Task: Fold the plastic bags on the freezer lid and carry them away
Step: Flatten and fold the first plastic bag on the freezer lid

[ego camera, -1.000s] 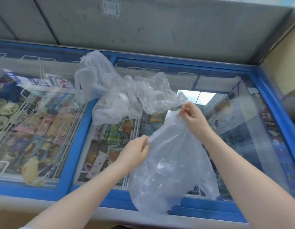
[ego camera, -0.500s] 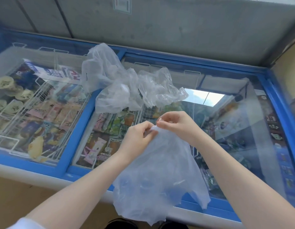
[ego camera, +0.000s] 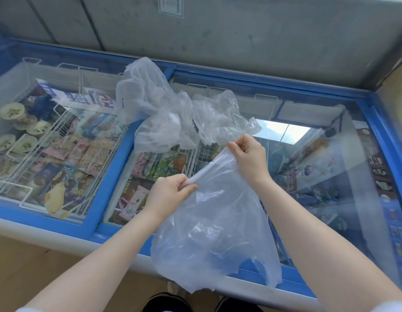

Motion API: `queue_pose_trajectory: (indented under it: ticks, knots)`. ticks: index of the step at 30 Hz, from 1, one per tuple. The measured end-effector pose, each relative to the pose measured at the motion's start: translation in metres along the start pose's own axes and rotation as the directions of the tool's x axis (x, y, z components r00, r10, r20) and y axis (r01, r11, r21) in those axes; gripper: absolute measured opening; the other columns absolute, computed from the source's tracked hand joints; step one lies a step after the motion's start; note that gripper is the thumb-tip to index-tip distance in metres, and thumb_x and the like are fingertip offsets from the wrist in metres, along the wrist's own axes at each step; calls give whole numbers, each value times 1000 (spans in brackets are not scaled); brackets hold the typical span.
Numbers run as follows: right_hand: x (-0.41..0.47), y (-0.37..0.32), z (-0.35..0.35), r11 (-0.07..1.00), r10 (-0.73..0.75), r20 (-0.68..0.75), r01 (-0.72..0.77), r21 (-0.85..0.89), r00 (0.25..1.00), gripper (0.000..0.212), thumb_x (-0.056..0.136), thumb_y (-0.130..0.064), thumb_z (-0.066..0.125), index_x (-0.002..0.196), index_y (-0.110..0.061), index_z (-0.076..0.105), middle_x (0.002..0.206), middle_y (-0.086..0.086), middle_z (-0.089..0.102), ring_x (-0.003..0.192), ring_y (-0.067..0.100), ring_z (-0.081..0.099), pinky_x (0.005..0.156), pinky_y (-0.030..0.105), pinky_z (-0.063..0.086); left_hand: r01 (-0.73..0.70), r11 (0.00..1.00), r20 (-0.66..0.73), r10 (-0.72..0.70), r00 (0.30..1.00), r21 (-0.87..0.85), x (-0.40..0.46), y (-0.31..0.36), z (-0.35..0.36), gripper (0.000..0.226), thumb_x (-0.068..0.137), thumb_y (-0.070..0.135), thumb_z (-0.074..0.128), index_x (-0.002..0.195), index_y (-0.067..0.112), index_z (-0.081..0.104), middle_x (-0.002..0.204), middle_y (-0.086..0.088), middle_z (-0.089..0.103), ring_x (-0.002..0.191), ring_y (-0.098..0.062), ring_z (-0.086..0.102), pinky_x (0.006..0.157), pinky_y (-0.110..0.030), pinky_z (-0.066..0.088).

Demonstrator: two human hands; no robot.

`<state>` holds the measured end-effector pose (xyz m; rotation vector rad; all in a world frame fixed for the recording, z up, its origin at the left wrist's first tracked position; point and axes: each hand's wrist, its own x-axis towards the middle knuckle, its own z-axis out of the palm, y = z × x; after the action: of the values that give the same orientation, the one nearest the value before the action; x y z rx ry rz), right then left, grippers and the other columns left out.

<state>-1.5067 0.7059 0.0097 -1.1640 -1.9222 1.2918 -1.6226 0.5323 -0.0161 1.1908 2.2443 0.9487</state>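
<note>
You're pinching the clear bag [ego camera: 213, 235] by its top edge, left hand [ego camera: 170, 194] and right hand [ego camera: 249, 156] stretching it taut above the freezer lid [ego camera: 114, 176]. Crumpled bags [ego camera: 173, 118] are lying behind. Package lettering is blurring out, unreadable.

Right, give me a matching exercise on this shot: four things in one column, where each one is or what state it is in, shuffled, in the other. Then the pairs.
Things
1. held plastic bag
2. pile of crumpled bags
3. left hand
4. right hand

Places or states
A. lying on the freezer lid, across its blue middle frame
B. pinching the bag's top edge at the higher, far end
C. hanging down in front of the freezer's near edge
D. pinching the bag's top edge at the lower, near end

Pairs: 1-C, 2-A, 3-D, 4-B
</note>
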Motion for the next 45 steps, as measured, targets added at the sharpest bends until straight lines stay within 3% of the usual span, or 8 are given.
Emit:
queue_pose_trajectory:
  ticks: [5,11,17,22,27,33,38,45]
  knots:
    - [-9,-17,9,993,-22,342,-20,117,939,8,94,-19,53,92,-18,61,77,-10,58,65,-1,52,63,14,42,124,955,148,-87,985,-270,32,31,-10,23,83,30,68,102,17,63,90,9,66,79,-3,61,71,-20,48]
    - [-27,40,-44,991,130,426,-102,-89,896,62,82,-43,66,136,-29,38,132,-15,45,113,2,51,94,24,43,163,811,-58,-235,970,-563,50,29,5,15,93,16,55,91,1,58,78,-2,62,68,-7,56,65,-23,45]
    - [-38,77,-65,938,178,415,-26,-347,892,19,86,-21,64,75,-5,63,59,-6,54,53,4,46,61,23,40,318,585,-32,-508,861,-746,37,-14,10,12,97,19,47,97,13,57,102,-10,65,96,-25,63,88,-43,51]
    - [-25,49,-92,971,198,439,-113,-212,877,13,84,-22,68,76,-14,73,56,-7,58,48,3,42,51,13,36,369,526,3,-571,821,-766,29,-39,-3,21,99,23,42,87,15,57,90,-6,62,90,-26,57,89,-48,47]
    - [-12,43,-113,875,371,462,-137,-464,805,36,89,-40,57,63,-16,67,49,-12,50,47,7,39,56,23,33,357,491,82,-496,864,-794,37,-31,-2,17,97,21,46,89,13,59,86,-6,63,77,-19,59,72,-36,49]
    - [-2,54,-112,584,483,423,78,-808,767,41,89,-60,37,111,-30,55,111,-4,63,98,18,57,86,34,43,334,670,194,-277,941,-663,55,-14,1,22,89,24,60,109,16,58,100,-4,66,90,-21,62,80,-36,51]
    - [2,77,-111,552,182,134,12,-834,974,27,97,-41,32,102,-14,34,100,12,63,81,28,51,73,37,35,274,596,161,-237,958,-755,61,-2,5,12,92,18,53,89,14,64,78,4,67,72,-13,60,70,-31,50]
    - [14,85,-117,541,161,46,-50,-839,986,56,92,-29,46,138,-20,15,70,-2,58,68,23,55,67,33,38,191,919,277,-95,956,-344,53,-8,11,8,87,20,62,84,12,61,76,3,60,66,0,52,72,-23,40]
